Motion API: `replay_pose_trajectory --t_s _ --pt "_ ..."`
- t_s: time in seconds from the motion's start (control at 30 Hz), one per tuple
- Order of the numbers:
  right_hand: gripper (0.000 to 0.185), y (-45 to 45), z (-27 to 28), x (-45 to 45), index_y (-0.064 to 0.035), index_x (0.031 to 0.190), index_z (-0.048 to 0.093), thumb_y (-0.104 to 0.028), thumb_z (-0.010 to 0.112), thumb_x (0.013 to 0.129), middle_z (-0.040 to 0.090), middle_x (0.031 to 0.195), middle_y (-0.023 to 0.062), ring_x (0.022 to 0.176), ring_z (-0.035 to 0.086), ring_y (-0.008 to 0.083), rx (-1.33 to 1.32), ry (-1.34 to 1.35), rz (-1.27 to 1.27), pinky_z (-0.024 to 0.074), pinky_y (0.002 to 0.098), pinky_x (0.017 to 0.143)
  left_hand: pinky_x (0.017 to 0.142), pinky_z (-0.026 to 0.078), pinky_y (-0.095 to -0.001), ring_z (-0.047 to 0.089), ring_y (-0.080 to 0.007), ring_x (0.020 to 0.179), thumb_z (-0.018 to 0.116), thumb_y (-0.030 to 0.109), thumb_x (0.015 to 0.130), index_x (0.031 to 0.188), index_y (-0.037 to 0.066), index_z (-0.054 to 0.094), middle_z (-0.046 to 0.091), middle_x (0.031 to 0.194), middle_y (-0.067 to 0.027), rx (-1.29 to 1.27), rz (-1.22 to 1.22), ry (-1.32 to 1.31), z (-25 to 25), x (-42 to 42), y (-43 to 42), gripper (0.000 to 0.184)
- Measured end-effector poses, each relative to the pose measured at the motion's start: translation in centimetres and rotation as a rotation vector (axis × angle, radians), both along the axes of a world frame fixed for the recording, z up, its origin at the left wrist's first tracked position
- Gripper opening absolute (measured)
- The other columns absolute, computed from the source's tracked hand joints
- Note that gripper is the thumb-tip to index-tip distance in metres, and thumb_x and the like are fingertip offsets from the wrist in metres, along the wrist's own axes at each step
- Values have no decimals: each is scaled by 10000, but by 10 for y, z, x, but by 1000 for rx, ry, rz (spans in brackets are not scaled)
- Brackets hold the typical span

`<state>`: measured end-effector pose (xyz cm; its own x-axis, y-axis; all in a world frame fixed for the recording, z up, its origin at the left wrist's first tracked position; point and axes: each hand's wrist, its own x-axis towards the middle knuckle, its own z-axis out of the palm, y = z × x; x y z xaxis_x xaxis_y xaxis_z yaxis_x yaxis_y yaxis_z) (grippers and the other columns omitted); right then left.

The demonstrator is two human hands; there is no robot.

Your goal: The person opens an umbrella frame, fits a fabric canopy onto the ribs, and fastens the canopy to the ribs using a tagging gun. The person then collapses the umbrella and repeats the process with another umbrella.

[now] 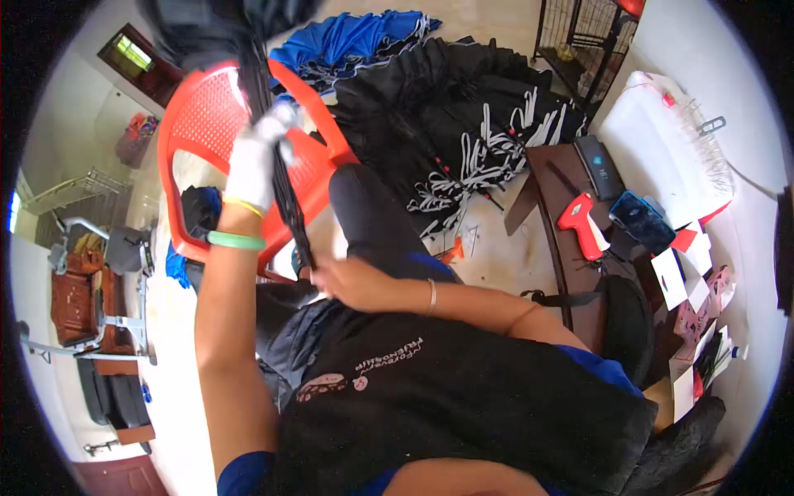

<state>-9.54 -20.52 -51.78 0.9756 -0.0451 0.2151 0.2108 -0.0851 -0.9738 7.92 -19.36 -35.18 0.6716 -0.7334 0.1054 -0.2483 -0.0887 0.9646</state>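
A long black folded umbrella (289, 202) runs slantwise in front of a red plastic chair (178, 178), its upper part wide and blurred. My left hand (255, 165), in a white glove with a yellow band at the wrist, is closed around its middle; the fingertips are smeared by motion. At the umbrella's lower end, near my lap, my bare right hand (356, 283) grips the tip between closed fingers. Beyond my knee, a heap of black umbrellas (430, 91) with white straps lies on the floor.
Blue umbrella fabric (347, 41) lies behind the black heap. To the right, a brown table (550, 194) bears a red and white glue gun (583, 227), a phone (641, 221) and a dark box (599, 168). Beside these are a white container (662, 145) and a wire rack (571, 41).
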Motion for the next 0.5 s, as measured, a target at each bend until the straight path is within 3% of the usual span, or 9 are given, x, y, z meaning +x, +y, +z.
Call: replay_pose_trajectory --t_s 0.07,0.13,0.17,0.23,0.3,0.33,0.4,0.47,0.5 --pt "229 -20 20 -20 -23 1045 536 -207 556 911 612 806 155 751 616 309 -130 -63 -118 469 411 680 652 531 -344 651 -193 678 565 245 863 1199 7 564 679 810 -110 275 262 -172 -28 -17 -1 412" --pt "388 -50 19 -39 -38 1158 541 -193 677 829 603 1003 151 934 599 292 -413 -293 -449 465 402 837 572 517 -341 631 -231 583 532 255 873 1202 46 571 658 767 -138 609 424 -713 -79 0 23 391" --pt "481 -74 15 -46 -41 1191 533 -209 728 785 578 1121 160 1034 568 306 -577 -467 -673 440 424 921 576 519 -360 633 -254 606 548 243 860 1213 71 567 642 761 -150 678 375 -855 -85 -9 40 393" --pt "678 -119 22 -73 -40 1294 469 -241 778 725 472 1322 164 1219 453 337 -730 -478 -834 359 471 1028 579 521 -379 635 -277 629 564 230 847 1224 96 563 627 754 -162 751 315 -993 -90 -16 67 400" --pt "860 -149 32 -105 -41 1376 389 -283 819 671 394 1417 178 1294 400 340 -1181 -314 -845 351 492 1038 606 529 -412 636 -295 668 584 235 816 1222 113 556 623 782 -131 960 -63 -1285 -82 -16 91 425" --pt "860 -154 27 -115 -41 1376 389 -283 819 671 394 1417 178 1294 400 340 -1179 -307 -827 351 492 1038 619 533 -429 637 -304 687 594 237 800 1221 122 553 621 796 -116 1059 -268 -1408 -78 -19 101 439" --pt "977 -161 16 -133 -33 1412 334 -295 847 623 361 1454 198 1321 381 359 -1260 149 -416 344 460 1057 611 523 -432 628 -302 694 583 221 790 1207 124 553 603 799 -101 971 -371 -1492 -67 -28 105 430" --pt "954 -157 -44 -149 -18 1391 368 -279 851 611 463 1375 222 1261 459 366 -639 272 -61 367 429 1041 596 504 -439 611 -300 706 560 190 770 1180 128 553 567 806 -70 749 -559 -1699 -61 -28 98 414" --pt "874 -144 -63 -155 -13 1357 411 -266 833 634 525 1299 229 1204 510 365 -500 356 -49 396 419 1011 713 502 -452 606 -310 797 577 207 768 1187 117 540 576 914 -100 694 -502 -1696 -63 -21 90 430"
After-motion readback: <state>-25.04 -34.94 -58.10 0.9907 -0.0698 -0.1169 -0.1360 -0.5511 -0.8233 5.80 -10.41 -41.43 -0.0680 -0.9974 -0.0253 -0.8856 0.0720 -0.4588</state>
